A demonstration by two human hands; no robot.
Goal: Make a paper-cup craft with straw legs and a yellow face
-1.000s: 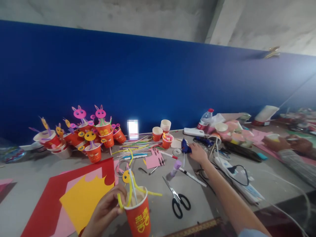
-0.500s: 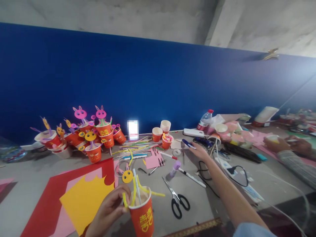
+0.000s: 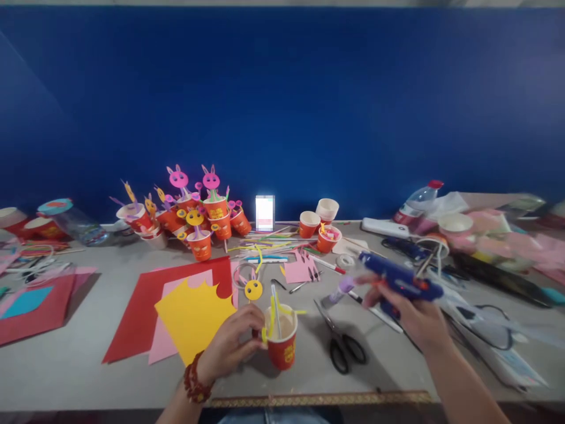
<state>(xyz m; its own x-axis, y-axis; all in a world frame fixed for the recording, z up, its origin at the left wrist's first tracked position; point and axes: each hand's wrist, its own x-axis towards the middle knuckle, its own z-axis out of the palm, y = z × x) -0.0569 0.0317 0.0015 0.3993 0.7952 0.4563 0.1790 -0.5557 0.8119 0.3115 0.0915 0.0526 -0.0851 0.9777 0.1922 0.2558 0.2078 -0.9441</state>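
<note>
Nearest item: red paper cup point(image 3: 282, 356), upright near the front edge of the worktop point(image 3: 315, 380), left hand point(image 3: 236, 337) at its rim, thumb and fingertips pinching the yellow stem point(image 3: 264, 335) that hangs over the left side; can't tell if cup wall is in that pinch too. Cup should be very light, thin-walled, easy to dent or tip; best hold is low around the body or lightly at the rolled rim. Yellow stem likely soft and bendable, springs if let go, so pinch close to the joint. Scissors point(image 3: 346, 353) lie just right of the cup. Beyond and right, right hand point(image 3: 412, 318) is wrapped around the handle of the blue glue gun point(image 3: 399, 278), up off the worktop, nozzle toward the left. Gun probably stiff, moderate weight, cord may drag; keep to the handle, treat the tip as hot. Farther back, decorated cups point(image 3: 200, 242) stand clustered near the blue partition point(image 3: 282, 118). Vs half a second ago: gun is pulled in from the back, cup shows whole instead of cut off below, left hand keeps its pinch, co-worker's hands at far right are out of view.
</note>
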